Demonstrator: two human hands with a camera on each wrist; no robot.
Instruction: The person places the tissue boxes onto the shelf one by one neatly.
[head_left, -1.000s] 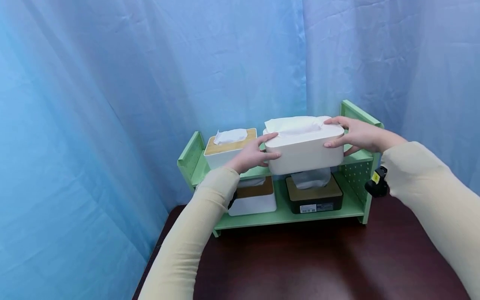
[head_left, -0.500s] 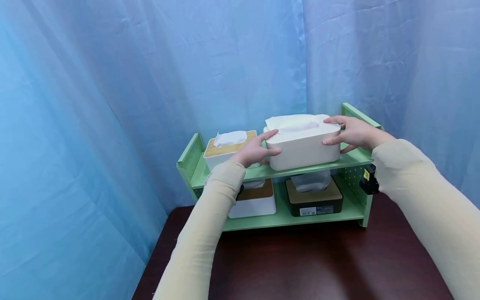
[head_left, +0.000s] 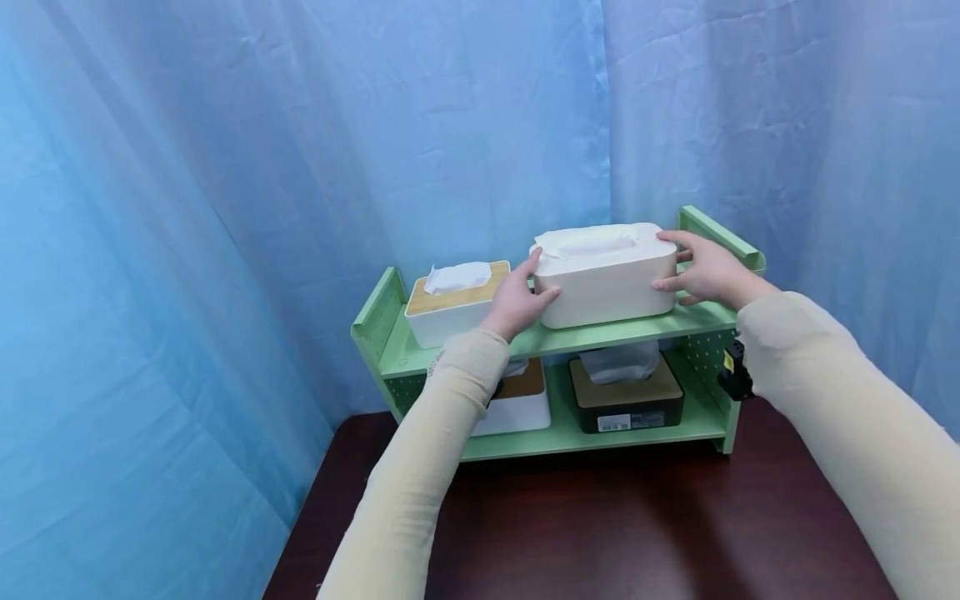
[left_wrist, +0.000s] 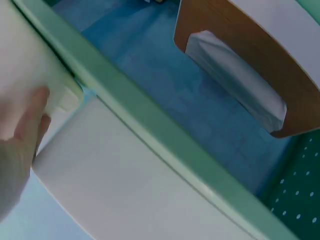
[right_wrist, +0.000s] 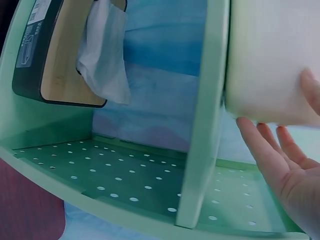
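A long white tissue box (head_left: 607, 292) with rounded corners and a tissue lying out of its top stands on the right part of the green rack's upper shelf. My left hand (head_left: 517, 298) holds its left end, thumb on the front face. At the right end my right hand (head_left: 711, 271) grips the box, with the thumb on the front and the index finger at the top edge. The right wrist view shows the fingers (right_wrist: 257, 142) at the box's end. To the left sits a white tissue box with a wooden lid (head_left: 450, 308), close beside my left hand.
The green two-tier rack (head_left: 600, 336) has raised perforated sides and stands on a dark red table (head_left: 585, 517). On its lower shelf are a white tissue box with a brown lid (head_left: 517, 408) and a black one with a wooden lid (head_left: 630, 400). Blue curtains (head_left: 480, 133) hang behind.
The long white tissue box has come down onto the upper shelf and slid back, away from me, with both hands on it. The other boxes have stayed put.
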